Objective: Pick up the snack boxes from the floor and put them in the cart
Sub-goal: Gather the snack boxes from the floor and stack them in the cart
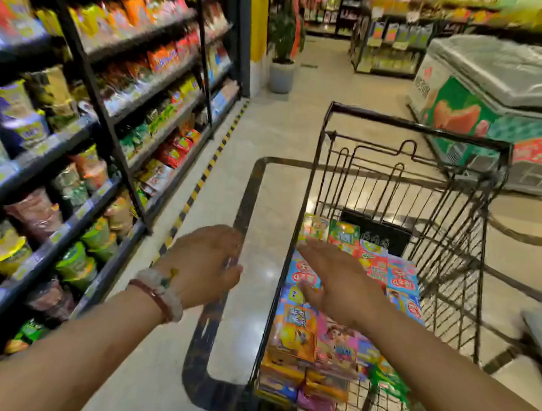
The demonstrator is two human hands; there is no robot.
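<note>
A person's right hand hovers flat, fingers spread and empty, above brightly printed cardboard snack boxes heaped in the black wire shopping cart. The left hand, wearing beaded bracelets, hangs loosely curled over the glossy tiled floor, holding nothing. The uneven heap may well slide if the cart rolls or is bumped.

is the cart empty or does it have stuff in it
Not empty: colourful snack boxes cover the floor of the cart, under the right hand.
</note>
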